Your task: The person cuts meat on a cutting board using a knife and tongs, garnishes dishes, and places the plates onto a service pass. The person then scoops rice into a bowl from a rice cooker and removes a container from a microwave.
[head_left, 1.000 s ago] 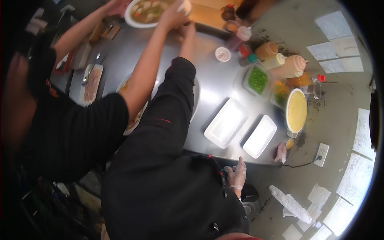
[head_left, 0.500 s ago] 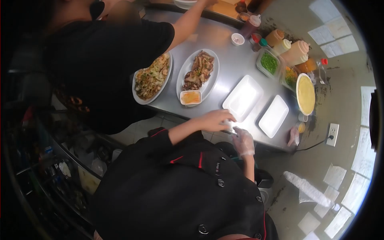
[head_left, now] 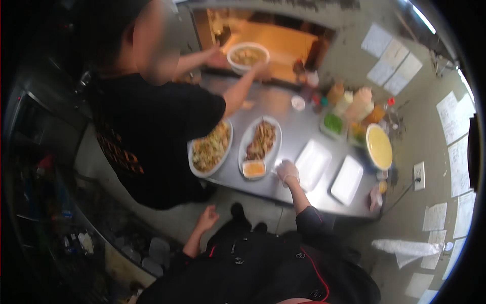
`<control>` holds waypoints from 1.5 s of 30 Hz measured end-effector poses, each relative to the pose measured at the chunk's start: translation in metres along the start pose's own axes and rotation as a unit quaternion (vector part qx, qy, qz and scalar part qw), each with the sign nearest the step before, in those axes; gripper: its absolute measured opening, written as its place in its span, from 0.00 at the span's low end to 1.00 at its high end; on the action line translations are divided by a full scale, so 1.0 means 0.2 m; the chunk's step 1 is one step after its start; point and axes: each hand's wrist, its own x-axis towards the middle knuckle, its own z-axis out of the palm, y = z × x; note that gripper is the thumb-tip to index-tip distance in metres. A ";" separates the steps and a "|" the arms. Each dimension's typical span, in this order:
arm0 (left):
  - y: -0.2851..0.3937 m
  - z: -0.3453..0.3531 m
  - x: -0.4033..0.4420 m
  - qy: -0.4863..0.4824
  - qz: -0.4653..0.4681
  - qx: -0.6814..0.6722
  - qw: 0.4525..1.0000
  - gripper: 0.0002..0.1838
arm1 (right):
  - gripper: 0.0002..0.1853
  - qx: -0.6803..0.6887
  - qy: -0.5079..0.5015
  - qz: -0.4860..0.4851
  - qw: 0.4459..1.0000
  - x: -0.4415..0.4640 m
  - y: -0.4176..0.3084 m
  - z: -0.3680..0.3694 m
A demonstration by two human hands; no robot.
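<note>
My right hand (head_left: 287, 172), in a clear glove, is over the steel table with its fingers closed. A small whitish patch shows at the fingertips, too blurred to name. Just right of it lies a white rectangular tray (head_left: 313, 164), with a smaller white tray (head_left: 348, 180) beyond. Left of the hand is an oval plate (head_left: 276, 144) of browned meat (head_left: 261, 139) and a square dish of orange sauce (head_left: 253, 168). My bare left hand (head_left: 207, 219) hangs off the table edge, holding nothing, its fingers loosely apart.
At left a co-worker (head_left: 152, 137) holds a bowl of food (head_left: 248, 55) by a lit pass-through window (head_left: 283, 38). An oval plate of noodles (head_left: 211, 147) lies before them. Sauce bottles (head_left: 360, 104), chopped greens (head_left: 333, 123) and a yellow-filled oval dish (head_left: 379, 147) line the wall.
My hands have come apart: the left has dropped off the table edge, the right has moved left beside the larger tray. The co-worker's bowl has come into fuller view as my view shifted.
</note>
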 end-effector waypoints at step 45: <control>-0.70 0.07 -0.36 0.140 -0.403 -0.438 0.791 0.17 | 0.14 0.242 0.030 0.024 0.969 1.77 -0.26 -0.53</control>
